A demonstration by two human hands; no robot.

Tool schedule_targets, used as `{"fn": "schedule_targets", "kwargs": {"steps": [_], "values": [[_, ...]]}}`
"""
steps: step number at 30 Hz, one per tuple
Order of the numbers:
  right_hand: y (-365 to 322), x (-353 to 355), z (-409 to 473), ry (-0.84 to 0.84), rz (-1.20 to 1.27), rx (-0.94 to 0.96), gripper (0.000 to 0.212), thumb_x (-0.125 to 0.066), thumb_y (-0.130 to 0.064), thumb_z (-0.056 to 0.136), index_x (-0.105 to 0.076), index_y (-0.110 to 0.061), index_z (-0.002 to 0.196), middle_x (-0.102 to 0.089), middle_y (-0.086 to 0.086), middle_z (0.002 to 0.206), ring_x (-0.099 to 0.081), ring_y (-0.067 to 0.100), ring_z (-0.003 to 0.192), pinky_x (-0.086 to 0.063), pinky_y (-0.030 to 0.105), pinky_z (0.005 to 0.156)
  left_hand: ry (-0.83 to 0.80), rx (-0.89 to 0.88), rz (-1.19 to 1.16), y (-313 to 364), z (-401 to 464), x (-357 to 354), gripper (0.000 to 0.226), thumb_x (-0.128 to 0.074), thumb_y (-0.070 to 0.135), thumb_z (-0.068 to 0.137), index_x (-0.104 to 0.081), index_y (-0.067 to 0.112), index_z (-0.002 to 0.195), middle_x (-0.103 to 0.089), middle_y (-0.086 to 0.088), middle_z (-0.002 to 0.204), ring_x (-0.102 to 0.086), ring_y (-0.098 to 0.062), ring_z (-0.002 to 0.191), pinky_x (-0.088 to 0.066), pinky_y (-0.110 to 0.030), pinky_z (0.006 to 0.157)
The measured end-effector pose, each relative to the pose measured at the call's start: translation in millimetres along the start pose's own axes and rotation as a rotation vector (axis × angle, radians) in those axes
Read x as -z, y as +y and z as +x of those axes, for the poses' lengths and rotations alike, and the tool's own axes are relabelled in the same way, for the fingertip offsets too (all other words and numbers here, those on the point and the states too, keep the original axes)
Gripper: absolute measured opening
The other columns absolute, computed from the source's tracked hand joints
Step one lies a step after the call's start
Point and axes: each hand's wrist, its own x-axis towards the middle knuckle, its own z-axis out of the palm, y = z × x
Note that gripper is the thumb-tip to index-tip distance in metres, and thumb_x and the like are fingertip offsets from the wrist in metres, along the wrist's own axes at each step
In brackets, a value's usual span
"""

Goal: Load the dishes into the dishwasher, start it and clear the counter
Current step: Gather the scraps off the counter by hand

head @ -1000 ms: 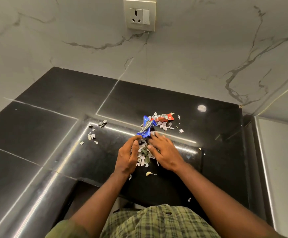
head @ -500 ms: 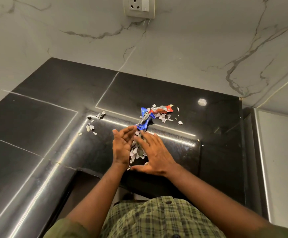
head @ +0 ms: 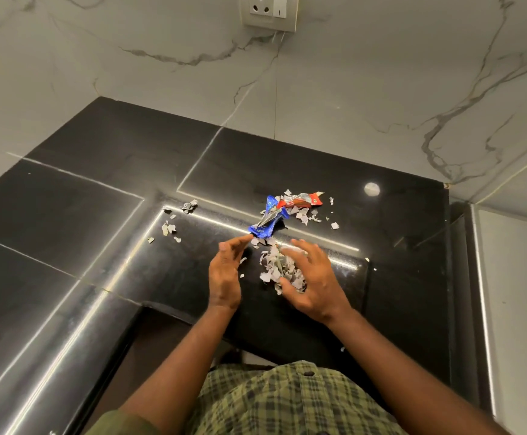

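On the black counter (head: pixel 92 221) lies litter: a crumpled blue wrapper (head: pixel 266 219), a red wrapper (head: pixel 303 200) behind it, and torn grey paper scraps. My right hand (head: pixel 315 284) is cupped on its side, with its thumb and curled fingers around a heap of paper scraps (head: pixel 274 268). My left hand (head: pixel 226 271) stands on its edge just left of the heap, fingers fairly straight and holding nothing. Its fingertips reach almost to the blue wrapper's near end.
More loose scraps (head: pixel 169 229) lie scattered to the left, and a few (head: pixel 303 217) lie around the red wrapper. A wall socket (head: pixel 270 11) sits on the marble backsplash. The counter's front edge steps back in front of me, and a pale panel (head: pixel 513 293) borders the right side.
Both hands swept the scraps together, came up edge to edge, and have now parted. The right hand has kept the heap and the left has drawn away to the left.
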Motion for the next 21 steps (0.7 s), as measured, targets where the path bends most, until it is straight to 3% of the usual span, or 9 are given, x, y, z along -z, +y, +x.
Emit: {"fn": "schedule_targets", "kwargs": {"steps": [4, 8, 11, 13, 17, 21], "values": [[-1, 5, -15, 0.106, 0.111, -0.335, 0.059, -0.058, -0.047, 0.102, -0.042, -0.022, 0.153, -0.045, -0.002, 0.155, -0.041, 0.011, 0.143, -0.041, 0.039, 0.117, -0.118, -0.118, 0.412, -3, -14, -18, 0.055, -0.033, 0.057, 0.106, -0.065, 0.022, 0.137, -0.071, 0.007, 0.126, -0.065, -0.005, 0.117, -0.052, -0.024, 0.098], [-14, -10, -2, 0.067, 0.107, -0.406, 0.054, -0.044, -0.054, 0.105, -0.045, -0.025, 0.151, -0.052, -0.003, 0.151, -0.047, 0.012, 0.139, -0.043, 0.044, 0.115, -0.131, -0.079, 0.405, -3, -19, -48, 0.057, -0.036, 0.059, 0.106, -0.064, 0.022, 0.138, -0.069, 0.005, 0.130, -0.065, -0.007, 0.121, -0.054, -0.036, 0.103], [-30, -17, 10, 0.158, 0.293, -0.433, 0.040, -0.050, -0.040, 0.105, -0.056, -0.025, 0.142, -0.062, -0.006, 0.139, -0.057, 0.010, 0.128, -0.049, 0.043, 0.107, -0.130, -0.067, 0.341, -2, -24, -64, 0.039, -0.040, 0.040, 0.110, -0.067, 0.022, 0.132, -0.073, 0.007, 0.120, -0.069, -0.008, 0.113, -0.057, -0.036, 0.098], [-37, -19, 11, 0.204, 0.398, -0.457, 0.035, -0.055, -0.027, 0.105, -0.058, -0.025, 0.139, -0.065, -0.009, 0.135, -0.060, 0.006, 0.124, -0.051, 0.039, 0.105, -0.034, 0.004, 0.276, 0, -26, -71, 0.035, -0.039, 0.035, 0.113, -0.070, 0.026, 0.126, -0.075, 0.008, 0.113, -0.070, -0.006, 0.107, -0.058, -0.036, 0.096], [-39, -20, 11, 0.311, 0.764, -0.579, 0.038, -0.053, -0.005, 0.104, -0.062, -0.023, 0.136, -0.068, -0.005, 0.132, -0.063, 0.013, 0.126, -0.052, 0.041, 0.108, 0.048, 0.169, 0.023, -3, -32, -88, 0.041, -0.034, 0.029, 0.115, -0.072, 0.018, 0.124, -0.076, -0.002, 0.118, -0.071, -0.016, 0.114, -0.055, -0.040, 0.102], [-36, -14, 14, 0.470, 1.226, -0.783, 0.035, -0.051, -0.002, 0.105, -0.063, -0.011, 0.135, -0.069, 0.004, 0.134, -0.063, 0.020, 0.128, -0.048, 0.045, 0.112, 0.138, 0.315, -0.325, 1, -31, -100, 0.050, -0.030, 0.033, 0.114, -0.071, 0.005, 0.120, -0.076, -0.012, 0.119, -0.071, -0.024, 0.115, -0.055, -0.037, 0.100]]}}
